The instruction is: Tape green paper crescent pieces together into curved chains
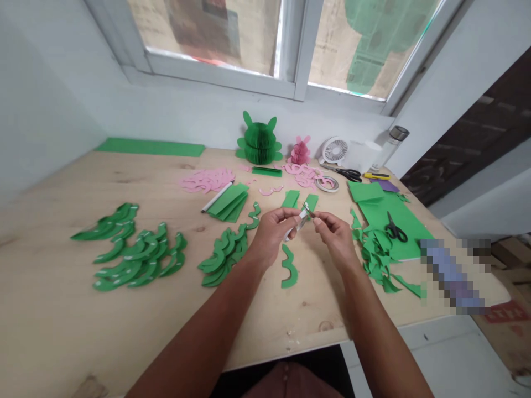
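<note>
Two hands are brought close together over the middle of the table (232,337), probably so that something small can be worked on by both sets of fingertips. By the left hand (269,232) a white item (303,212) is gripped, its fingers closed around it; whether it is a roll or a strip cannot be told. By the right hand (338,237) a slim tool (311,213) is pinched between thumb and fingers, its tip held against the white item, seemingly for fine control.

Just below them a wavy green piece (293,273) is laid flat and untouched — within easy reach of both hands. Beyond the fingers, green strips (291,198) are partly covered.

To the left, one pile of scalloped pieces (226,251) is stacked close by, and marked pieces (136,260) are spread in overlapping rows farther out, perhaps so that their white patches are kept exposed. To the right, green offcuts (375,249) are heaped apart, presumably to avoid mixing; black-handled scissors (396,231) are rested on a green sheet (415,237). At the back, a green paper figure (260,143) is stood against the wall — likely out of the way.
</note>
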The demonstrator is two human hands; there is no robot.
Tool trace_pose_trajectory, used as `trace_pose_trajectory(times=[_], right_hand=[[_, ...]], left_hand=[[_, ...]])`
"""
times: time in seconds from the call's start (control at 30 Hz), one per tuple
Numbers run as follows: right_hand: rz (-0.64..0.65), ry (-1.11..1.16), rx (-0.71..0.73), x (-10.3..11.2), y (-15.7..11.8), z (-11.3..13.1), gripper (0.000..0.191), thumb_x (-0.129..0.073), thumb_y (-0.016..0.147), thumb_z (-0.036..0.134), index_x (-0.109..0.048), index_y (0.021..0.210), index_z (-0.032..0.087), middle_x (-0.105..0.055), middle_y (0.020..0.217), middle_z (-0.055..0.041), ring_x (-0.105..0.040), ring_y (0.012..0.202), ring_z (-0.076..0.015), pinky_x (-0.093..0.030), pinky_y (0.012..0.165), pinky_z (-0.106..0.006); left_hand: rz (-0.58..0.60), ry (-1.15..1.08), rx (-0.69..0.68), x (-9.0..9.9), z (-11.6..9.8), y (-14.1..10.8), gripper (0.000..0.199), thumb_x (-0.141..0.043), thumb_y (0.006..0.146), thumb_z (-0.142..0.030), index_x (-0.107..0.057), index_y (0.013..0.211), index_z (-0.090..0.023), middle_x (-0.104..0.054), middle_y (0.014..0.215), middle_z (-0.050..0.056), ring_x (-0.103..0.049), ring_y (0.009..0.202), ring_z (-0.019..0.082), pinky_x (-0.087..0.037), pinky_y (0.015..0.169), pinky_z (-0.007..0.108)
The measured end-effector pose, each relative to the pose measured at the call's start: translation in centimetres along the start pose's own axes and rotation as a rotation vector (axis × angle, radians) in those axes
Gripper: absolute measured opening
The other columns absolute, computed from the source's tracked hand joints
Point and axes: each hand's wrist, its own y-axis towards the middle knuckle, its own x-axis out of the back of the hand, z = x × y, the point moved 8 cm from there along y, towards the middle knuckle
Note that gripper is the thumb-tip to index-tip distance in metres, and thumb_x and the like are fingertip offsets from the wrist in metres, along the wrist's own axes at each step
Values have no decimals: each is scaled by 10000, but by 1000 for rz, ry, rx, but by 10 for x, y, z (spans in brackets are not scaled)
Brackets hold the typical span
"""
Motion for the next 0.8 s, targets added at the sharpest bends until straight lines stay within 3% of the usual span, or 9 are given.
trace_pose_trajectory(times=[0.53,0.8], right_hand=[[-1,-26,30,0,0,3,353,-644,694,431,-695,878,134,-498,583,24,-306,474,-62,-227,434,-210],[-11,-40,33,0,-1,4,354,-644,688,438,-699,869,138,-524,587,18,-318,465,-64,-238,427,-210]], left_hand=[[5,12,-21,0,2,1,154,-696,637,-237,-647,747,-141,-556,597,-28,-431,433,54,-294,451,217],[12,27,-14,1,4,1,155,-697,644,-251,-647,749,-148,-538,542,-35,-432,430,61,-290,455,214]])
